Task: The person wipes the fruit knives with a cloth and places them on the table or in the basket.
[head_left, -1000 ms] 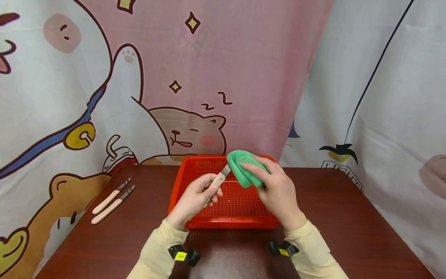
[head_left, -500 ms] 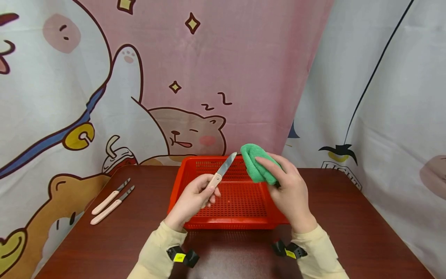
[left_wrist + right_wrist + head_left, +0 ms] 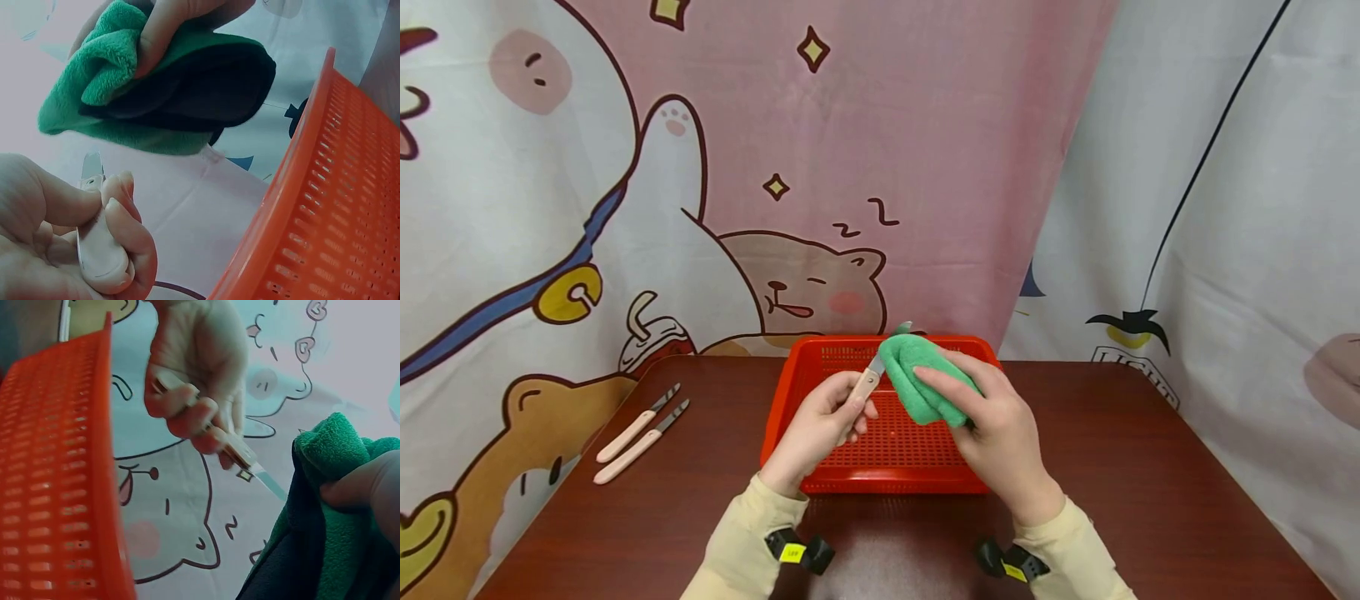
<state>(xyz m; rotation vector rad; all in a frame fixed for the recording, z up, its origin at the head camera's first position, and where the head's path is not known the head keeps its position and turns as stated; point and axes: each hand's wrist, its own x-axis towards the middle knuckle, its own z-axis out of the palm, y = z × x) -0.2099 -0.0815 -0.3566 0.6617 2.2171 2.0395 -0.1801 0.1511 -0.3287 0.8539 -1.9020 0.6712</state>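
My left hand grips a small knife by its pale pink handle, blade slanting up and to the right. A folded green cloth is pinched in my right hand and covers the middle of the blade. Only the blade's tip and a short length near the handle show in the head view. The left wrist view shows the cloth's dark side facing down, above the knife handle. In the right wrist view, the knife blade runs up to the cloth.
Behind and below the hands, a red perforated plastic basket stands on the dark brown table. Two more knives with pale pink handles lie side by side at the table's left. A cartoon-printed curtain hangs behind.
Half a second ago the cloth was off the blade to the right. Since then my right hand has moved left and down with it, over the blade. The left hand stays nearly still.
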